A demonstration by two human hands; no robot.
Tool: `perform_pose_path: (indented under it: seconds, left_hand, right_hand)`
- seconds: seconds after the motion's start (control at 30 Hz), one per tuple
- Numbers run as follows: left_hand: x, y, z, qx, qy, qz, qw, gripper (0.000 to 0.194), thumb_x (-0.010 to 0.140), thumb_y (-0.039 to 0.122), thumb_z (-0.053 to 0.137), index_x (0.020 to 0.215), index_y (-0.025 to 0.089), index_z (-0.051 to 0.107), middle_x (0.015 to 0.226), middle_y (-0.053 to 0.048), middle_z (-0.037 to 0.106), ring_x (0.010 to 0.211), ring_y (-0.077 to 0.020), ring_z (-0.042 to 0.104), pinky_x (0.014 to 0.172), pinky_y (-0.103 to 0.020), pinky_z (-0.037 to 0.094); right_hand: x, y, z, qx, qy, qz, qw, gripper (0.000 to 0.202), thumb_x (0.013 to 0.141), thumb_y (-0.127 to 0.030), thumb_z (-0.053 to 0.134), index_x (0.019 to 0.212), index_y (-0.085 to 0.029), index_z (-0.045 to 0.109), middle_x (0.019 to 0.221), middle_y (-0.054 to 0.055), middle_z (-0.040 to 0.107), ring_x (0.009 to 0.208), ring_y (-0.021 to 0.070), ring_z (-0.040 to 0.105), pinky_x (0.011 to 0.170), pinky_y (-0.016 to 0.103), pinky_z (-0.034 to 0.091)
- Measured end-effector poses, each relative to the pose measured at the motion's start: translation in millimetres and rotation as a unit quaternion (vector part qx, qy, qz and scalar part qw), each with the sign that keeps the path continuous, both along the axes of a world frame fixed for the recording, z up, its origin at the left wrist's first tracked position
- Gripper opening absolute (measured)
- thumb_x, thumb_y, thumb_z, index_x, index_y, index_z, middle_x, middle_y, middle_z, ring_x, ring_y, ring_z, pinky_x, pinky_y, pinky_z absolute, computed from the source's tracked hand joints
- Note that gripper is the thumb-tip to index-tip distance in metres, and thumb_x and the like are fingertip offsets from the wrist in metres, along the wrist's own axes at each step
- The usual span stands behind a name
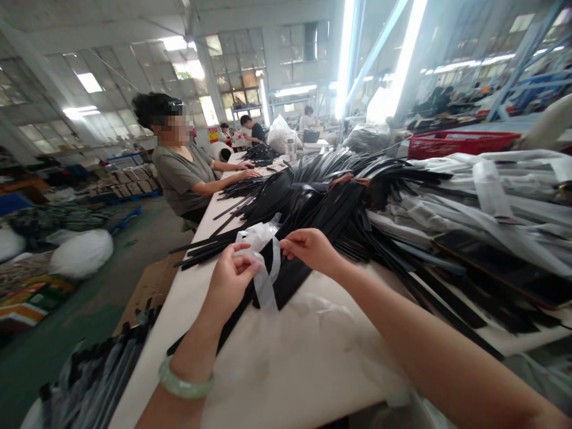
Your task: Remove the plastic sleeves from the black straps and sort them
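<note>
My left hand (235, 274), with a pale green bangle (185, 381) on its wrist, has its fingers curled round a translucent white plastic strip (267, 292). Opposite it, my right hand (308, 247) pinches the upper part of the same strip between thumb and fingers. The strip hangs in a loop between both hands, and more crumpled white film (257, 235) sits behind my left fingers. Below and behind them, flat black strips (290, 271) lie on the pale table (313, 357). A large heap of black strips (322, 196) rises just past my hands.
White-wrapped strips (447, 208) and a dark phone-like slab (504, 262) lie to the right, before a red crate (460, 143). A co-worker (183, 167) stands at the table's left edge. Bundled dark strips (98, 375) are low at the left.
</note>
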State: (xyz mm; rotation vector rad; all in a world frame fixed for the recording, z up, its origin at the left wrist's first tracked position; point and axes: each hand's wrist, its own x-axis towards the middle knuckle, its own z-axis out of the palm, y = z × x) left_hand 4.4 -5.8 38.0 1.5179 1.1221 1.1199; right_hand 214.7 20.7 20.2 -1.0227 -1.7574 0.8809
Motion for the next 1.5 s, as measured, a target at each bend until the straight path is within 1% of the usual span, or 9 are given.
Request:
perform_pose_path:
  seconds: [0.1,0.23,0.33,0.47,0.6,0.77,0.93,1.13,1.5]
  left_hand:
    - [-1,1,0.3,-0.009,-0.031,0.025,0.999,0.048,0.073,0.032,0.068,0.113,0.016,0.046,0.077,-0.002,0.065,0.073,-0.0162,0.063,0.067,-0.023,0.046]
    - [4,-3,-2.0,-0.014,-0.002,-0.034,0.999,0.046,0.077,0.030,0.063,0.117,0.016,0.044,0.069,0.002,0.059,0.061,-0.0124,0.057,0.058,-0.020,0.041]
    - [8,-7,-4.0,0.013,0.068,-0.078,0.995,0.049,0.077,0.024,0.062,0.122,0.019,0.044,0.072,0.002,0.059,0.066,-0.0131,0.058,0.063,-0.021,0.043]
    - [9,-8,-3.8,0.090,0.171,-0.053,0.980,0.051,0.075,0.014,0.057,0.124,0.021,0.046,0.071,0.003,0.055,0.069,-0.0137,0.057,0.073,-0.025,0.044]
    - [4,-3,-3.8,0.157,0.256,-0.012,0.954,0.051,0.076,0.014,0.055,0.126,0.022,0.047,0.076,0.002,0.057,0.074,-0.0162,0.058,0.079,-0.028,0.043]
    - [-2,2,-5.3,0.169,0.296,0.005,0.940,0.053,0.077,0.013,0.054,0.129,0.021,0.045,0.079,0.000,0.059,0.077,-0.0181,0.058,0.078,-0.028,0.043]
    - [-1,2,-6.9,0.174,0.292,0.002,0.940,0.055,0.076,0.012,0.056,0.129,0.020,0.045,0.077,0.001,0.058,0.075,-0.0170,0.058,0.077,-0.027,0.042]
    - [2,0,-7.2,0.167,0.290,-0.011,0.942,0.058,0.076,0.011,0.056,0.132,0.020,0.042,0.077,0.001,0.060,0.075,-0.0166,0.057,0.077,-0.027,0.042]
    - [6,-7,2.1,0.149,0.278,-0.028,0.948,0.052,0.081,0.015,0.050,0.133,0.020,0.043,0.084,-0.001,0.069,0.082,-0.0188,0.065,0.080,-0.027,0.044]
  right_hand:
    - [20,13,-3.2,0.112,-0.191,0.000,0.975,0.011,0.077,-0.023,0.071,0.084,-0.014,0.073,0.082,0.006,0.069,0.078,0.0167,0.064,0.074,0.029,0.049]
    - [25,22,-13.3,0.165,-0.287,0.086,0.940,0.024,0.067,-0.016,0.080,0.090,-0.015,0.073,0.093,0.007,0.066,0.087,0.0175,0.061,0.082,0.029,0.047]
    - [21,20,-15.3,0.172,-0.299,0.075,0.936,0.020,0.066,-0.015,0.080,0.084,-0.015,0.071,0.091,0.006,0.064,0.085,0.0162,0.059,0.079,0.027,0.045]
    - [25,16,-7.4,0.157,-0.321,0.022,0.934,0.014,0.068,-0.008,0.074,0.076,-0.015,0.065,0.080,0.003,0.063,0.078,0.0155,0.057,0.075,0.027,0.043]
    - [36,14,6.8,0.207,-0.276,-0.034,0.938,0.015,0.079,-0.009,0.062,0.089,-0.019,0.067,0.082,0.001,0.068,0.079,0.0158,0.060,0.095,0.039,0.035]
    - [29,-3,22.9,0.330,-0.159,-0.082,0.927,0.017,0.090,-0.023,0.051,0.090,-0.021,0.068,0.082,0.002,0.067,0.079,0.0155,0.058,0.093,0.037,0.033]
    - [17,-20,28.4,0.356,-0.188,-0.180,0.897,0.025,0.094,-0.029,0.044,0.085,-0.019,0.065,0.082,0.004,0.062,0.082,0.0188,0.052,0.086,0.039,0.028]
    - [10,-22,25.8,0.360,-0.276,-0.104,0.885,0.024,0.095,-0.028,0.042,0.089,-0.021,0.065,0.083,0.003,0.060,0.084,0.0188,0.048,0.085,0.039,0.023]
    - [9,-22,26.4,0.350,-0.309,-0.044,0.883,0.020,0.091,-0.020,0.048,0.082,-0.020,0.066,0.078,0.002,0.061,0.082,0.0178,0.047,0.084,0.038,0.022]
